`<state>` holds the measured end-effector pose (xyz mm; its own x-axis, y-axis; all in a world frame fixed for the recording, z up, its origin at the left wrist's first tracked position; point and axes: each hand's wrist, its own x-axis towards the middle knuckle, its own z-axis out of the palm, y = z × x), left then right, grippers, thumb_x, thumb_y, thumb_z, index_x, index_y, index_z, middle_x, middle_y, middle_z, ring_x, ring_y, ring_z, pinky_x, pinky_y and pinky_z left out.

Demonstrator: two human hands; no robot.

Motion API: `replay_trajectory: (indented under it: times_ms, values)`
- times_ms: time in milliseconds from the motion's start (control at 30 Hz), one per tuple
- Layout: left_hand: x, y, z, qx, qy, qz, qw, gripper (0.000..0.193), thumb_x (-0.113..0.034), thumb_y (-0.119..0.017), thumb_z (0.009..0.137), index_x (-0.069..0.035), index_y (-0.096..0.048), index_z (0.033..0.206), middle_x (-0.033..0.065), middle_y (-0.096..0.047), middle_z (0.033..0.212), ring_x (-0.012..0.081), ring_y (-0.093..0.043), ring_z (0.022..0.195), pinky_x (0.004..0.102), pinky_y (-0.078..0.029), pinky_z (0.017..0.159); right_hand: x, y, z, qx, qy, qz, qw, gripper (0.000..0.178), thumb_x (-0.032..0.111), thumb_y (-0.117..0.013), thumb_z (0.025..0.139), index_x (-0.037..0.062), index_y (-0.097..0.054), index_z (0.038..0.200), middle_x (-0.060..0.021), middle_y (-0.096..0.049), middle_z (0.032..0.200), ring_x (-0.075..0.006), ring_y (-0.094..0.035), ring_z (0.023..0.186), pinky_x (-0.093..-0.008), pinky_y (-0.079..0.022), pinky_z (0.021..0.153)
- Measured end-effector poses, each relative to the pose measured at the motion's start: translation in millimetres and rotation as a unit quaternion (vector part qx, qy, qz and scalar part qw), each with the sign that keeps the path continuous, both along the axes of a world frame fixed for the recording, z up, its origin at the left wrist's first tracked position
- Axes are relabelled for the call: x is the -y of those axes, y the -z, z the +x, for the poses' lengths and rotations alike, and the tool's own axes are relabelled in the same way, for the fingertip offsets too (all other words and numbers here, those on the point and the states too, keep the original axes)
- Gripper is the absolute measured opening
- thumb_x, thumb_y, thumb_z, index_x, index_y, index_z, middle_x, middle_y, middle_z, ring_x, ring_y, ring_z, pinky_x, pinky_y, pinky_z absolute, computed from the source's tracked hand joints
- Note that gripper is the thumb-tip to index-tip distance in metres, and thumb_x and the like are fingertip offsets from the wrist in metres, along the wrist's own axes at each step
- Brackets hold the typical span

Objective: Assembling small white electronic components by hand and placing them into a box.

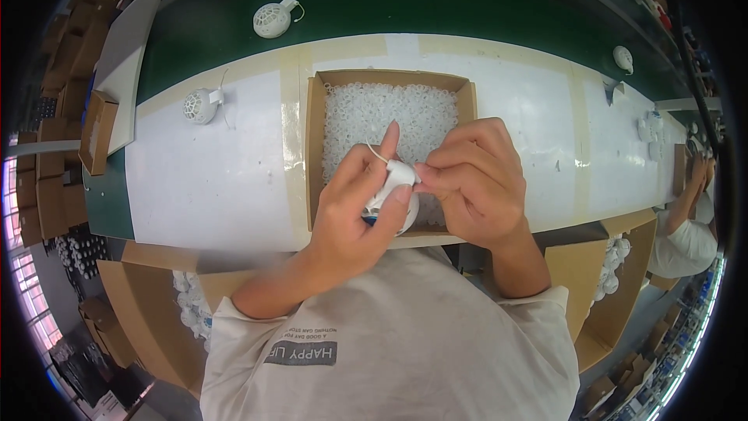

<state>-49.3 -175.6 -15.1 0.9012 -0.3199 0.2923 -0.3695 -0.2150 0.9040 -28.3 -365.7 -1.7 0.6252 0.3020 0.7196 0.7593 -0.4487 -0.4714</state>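
My left hand is closed around a white round housing with a cord, its thumb pressed on the front and its index finger pointing up. The thin white cord rises from the housing's top, and a bit of blue shows low on its side. My right hand is closed in a pinch against the housing's right side. What lies between those fingertips is too small to make out. Both hands are over the near part of a shallow cardboard box filled with small clear-white plastic rings.
One white round lattice housing stands left on the white table; another lies on the green belt. Cardboard boxes of white parts stand at lower left and lower right. A co-worker is at the far right.
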Motion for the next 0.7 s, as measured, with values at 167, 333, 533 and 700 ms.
replay_trajectory:
  times_ms: [167,333,533,700]
  values:
    - [-3,-8,-4,0.037,-0.05,0.055,0.997,0.043,-0.004,-0.066,0.087,0.007,-0.059,0.128,0.0155,-0.055,0.096,0.0292,-0.06,0.084,0.0344,-0.051,0.086,-1,-4,-5,-0.125,-0.029,0.012,0.992,0.02,0.003,-0.081,0.068,0.003,-0.07,0.085,-0.0071,-0.067,0.082,-0.0266,-0.058,0.077,-0.0357,-0.043,0.065]
    - [-58,-23,-16,0.036,-0.06,0.134,0.989,0.048,-0.002,-0.065,0.083,0.004,-0.059,0.131,0.0167,-0.059,0.101,0.0291,-0.062,0.089,0.0366,-0.051,0.083,-26,-14,-6,-0.227,-0.087,0.026,0.97,0.02,0.009,-0.078,0.074,0.0029,-0.07,0.092,-0.0076,-0.066,0.087,-0.0272,-0.057,0.083,-0.0371,-0.044,0.069]
    - [-223,-49,-74,-0.025,-0.457,0.311,0.833,0.034,-0.008,-0.061,0.094,0.003,-0.061,0.127,0.0164,-0.063,0.118,0.0257,-0.06,0.114,0.0348,-0.045,0.099,-15,34,5,-0.233,0.012,-0.214,0.949,0.016,0.011,-0.075,0.077,0.0038,-0.069,0.09,-0.0062,-0.064,0.086,-0.0272,-0.057,0.083,-0.0377,-0.045,0.072]
    - [-289,-61,-144,-0.34,-0.539,0.461,0.617,0.046,-0.022,-0.059,0.1,0.0,-0.054,0.139,0.0205,-0.058,0.137,0.0302,-0.058,0.121,0.0369,-0.043,0.103,-17,43,10,-0.227,0.03,-0.304,0.925,0.01,0.01,-0.073,0.078,0.0048,-0.066,0.083,-0.0057,-0.065,0.083,-0.0269,-0.058,0.082,-0.0382,-0.047,0.072]
